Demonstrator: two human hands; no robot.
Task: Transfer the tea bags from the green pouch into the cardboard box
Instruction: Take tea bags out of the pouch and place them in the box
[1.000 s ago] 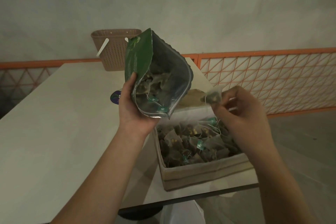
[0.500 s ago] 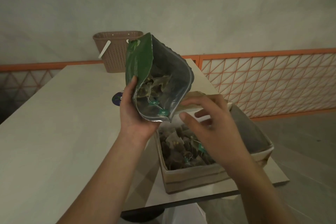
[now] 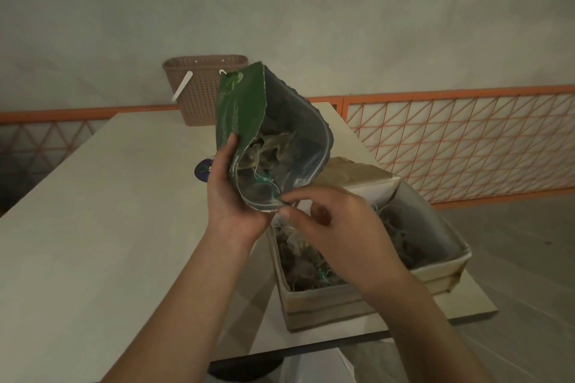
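My left hand grips the green pouch from its left side and holds it tilted above the table, its open mouth facing me. Several tea bags with green tags lie inside against the silver lining. My right hand is at the pouch's lower rim, with the index fingertip just inside the mouth and the thumb just below it; nothing shows between them. Under both hands stands the cardboard box, near the table's right front corner, with a heap of tea bags in it, partly hidden by my right hand.
A brown perforated basket stands at the far end of the pale table. A small dark round object lies behind my left hand. An orange mesh railing runs along the right. The box's flap stands open at the back.
My right hand held a tea bag over the box, let it go, and has now come up to the pouch's mouth. The pouch and left hand stayed nearly still.
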